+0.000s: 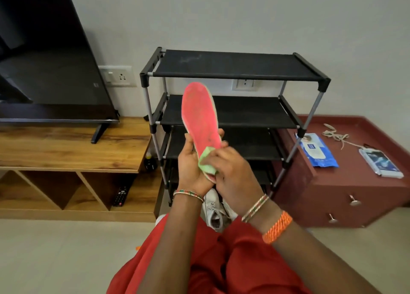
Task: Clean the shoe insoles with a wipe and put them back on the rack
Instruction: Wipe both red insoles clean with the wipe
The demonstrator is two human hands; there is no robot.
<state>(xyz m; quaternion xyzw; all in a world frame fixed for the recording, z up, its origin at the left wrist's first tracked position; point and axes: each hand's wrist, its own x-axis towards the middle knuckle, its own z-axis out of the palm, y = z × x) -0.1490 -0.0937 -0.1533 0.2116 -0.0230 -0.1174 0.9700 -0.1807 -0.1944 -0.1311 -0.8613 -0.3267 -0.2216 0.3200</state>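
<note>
**At centre frame: insole wiped in front of the rack**

Left hand [190, 160], grip curled round the heel end of the pink insole [200, 114], tilting it toe-up toward 12 o'clock to face the wipe. Right hand [230, 171], pinching the green wipe [207, 163] against the heel, probably scrubbing. Behind, the rack [235, 72]. At 3 o'clock, wipe packet [319, 151] kept within reach.

At mid-frame, the left hand [191, 160] is gripping with curled fingers, palm facing right; the right hand [233, 171] is pinching, its forearm crossing from lower right.
</note>
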